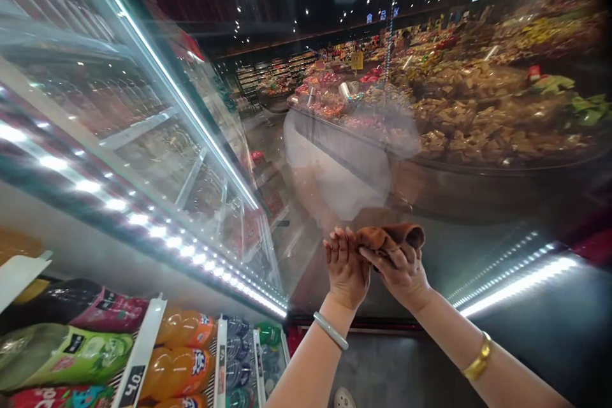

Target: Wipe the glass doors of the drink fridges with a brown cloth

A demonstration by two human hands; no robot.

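Note:
A glass cooler door (pixel 444 223) stands in front of me, mirroring the shop and a white top. My left hand (pixel 347 268) lies against the glass, fingers stretched upward and holding nothing. Close to its right side, my right hand (pixel 404 271) presses a bunched brown cloth (pixel 389 237) to the pane, fingers bent over it. Part of the cloth is hidden under those fingers. A pale bangle (pixel 331 330) circles my left wrist, and a gold bracelet (pixel 478 357) is on my right forearm.
On the left, cooler shelves hold orange soda bottles (pixel 176 363), a green-labelled bottle (pixel 71 354) and others behind white price strips (pixel 143 350). A bright LED strip (pixel 162 233) runs along the cooler. Below the door is grey floor (pixel 392 363), with a light shoe (pixel 344 398).

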